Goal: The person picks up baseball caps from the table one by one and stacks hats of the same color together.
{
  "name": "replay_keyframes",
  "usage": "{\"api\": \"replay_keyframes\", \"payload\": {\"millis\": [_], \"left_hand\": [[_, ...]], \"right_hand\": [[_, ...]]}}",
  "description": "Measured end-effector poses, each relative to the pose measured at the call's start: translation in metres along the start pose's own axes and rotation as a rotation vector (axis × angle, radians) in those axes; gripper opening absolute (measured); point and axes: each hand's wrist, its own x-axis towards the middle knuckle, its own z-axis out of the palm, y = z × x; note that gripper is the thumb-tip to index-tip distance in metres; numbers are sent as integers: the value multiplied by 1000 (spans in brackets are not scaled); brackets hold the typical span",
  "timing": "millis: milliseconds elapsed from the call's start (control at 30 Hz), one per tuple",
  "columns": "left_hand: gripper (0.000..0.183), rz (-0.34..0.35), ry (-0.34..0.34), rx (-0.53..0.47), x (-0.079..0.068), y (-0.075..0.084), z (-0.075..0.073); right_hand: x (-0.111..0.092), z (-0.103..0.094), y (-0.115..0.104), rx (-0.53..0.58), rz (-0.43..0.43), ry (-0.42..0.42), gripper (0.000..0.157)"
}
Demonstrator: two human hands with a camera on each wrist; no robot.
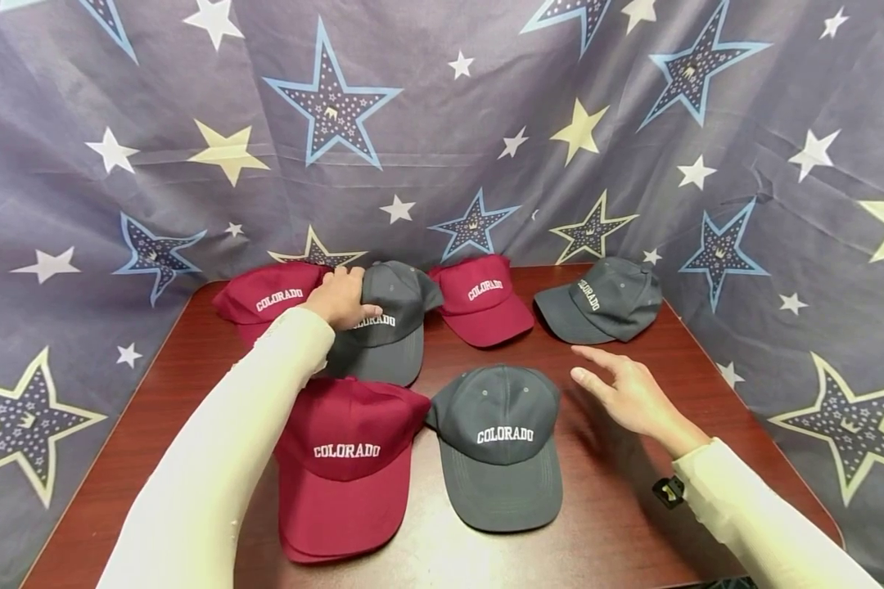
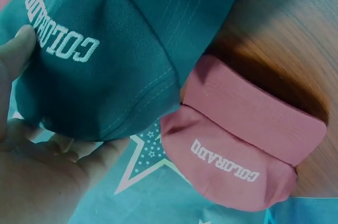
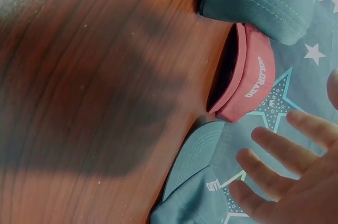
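My left hand [image 1: 341, 298] grips a grey cap [image 1: 394, 352] by its crown, at the back left of the table. In the left wrist view the thumb lies on the front of that grey cap [image 2: 116, 65], by the white COLORADO lettering, and the fingers are behind the crown. My right hand [image 1: 629, 394] holds nothing, its fingers extended over the table's right side. Between it and the backdrop sits another grey cap [image 1: 619, 303]; to its left is a front grey cap [image 1: 504, 442]. A front red cap [image 1: 349, 466] stands beside that one.
A red cap [image 1: 482, 298] sits at the back middle, and another red cap [image 1: 272, 294] at the back left, partly behind my left arm. The brown wooden table [image 1: 633, 523] meets a grey star-patterned cloth [image 1: 412, 98] at the back and sides.
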Motion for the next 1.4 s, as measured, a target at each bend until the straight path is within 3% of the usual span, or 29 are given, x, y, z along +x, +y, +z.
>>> {"api": "replay_keyframes", "payload": {"millis": [200,633,1000,1400], "left_hand": [[70,27,43,-41,-7,2,-13],[66,126,149,-122,-2,14,-23],[66,196,172,-150,-10,52,-42],[64,248,140,-155,-24,90,-43]], "right_hand": [[1,0,1,-2,8,-8,47],[1,-2,2,-10,16,3,47],[0,-6,2,-15,33,3,47],[0,-6,9,-21,40,10,48]]}}
